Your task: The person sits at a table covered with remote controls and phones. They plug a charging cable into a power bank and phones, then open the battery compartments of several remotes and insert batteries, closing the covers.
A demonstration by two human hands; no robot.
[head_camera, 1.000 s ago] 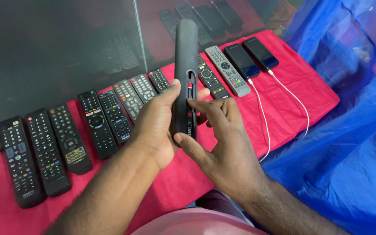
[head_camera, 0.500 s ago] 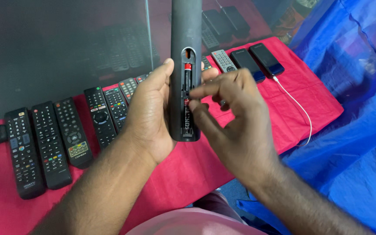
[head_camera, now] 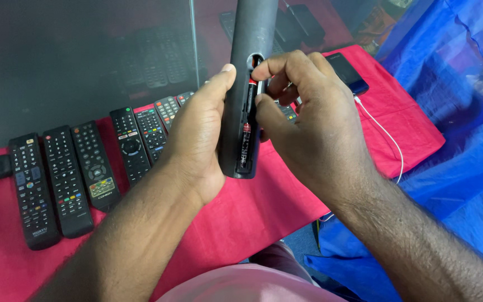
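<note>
Black remote (head_camera: 247, 84) stands upright in the left hand (head_camera: 197, 140), braced by curled fingers, so right hand (head_camera: 308, 128) fingers (head_camera: 266, 109) can pinch the battery (head_camera: 248, 120) in its open compartment.

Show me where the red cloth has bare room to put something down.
Bare red cloth lies in front of the row of remotes, below the left hand. Another patch sits right of the white cable, toward the blue tarp. The back edge is crowded.

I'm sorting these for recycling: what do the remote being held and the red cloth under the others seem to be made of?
The held remote looks like moulded black plastic with a smooth, slightly glossy finish: light streaks run along its rounded back. The red cloth looks like matte woven fabric, soft and creased, hanging over the table edge; the fibre cannot be told.
</note>
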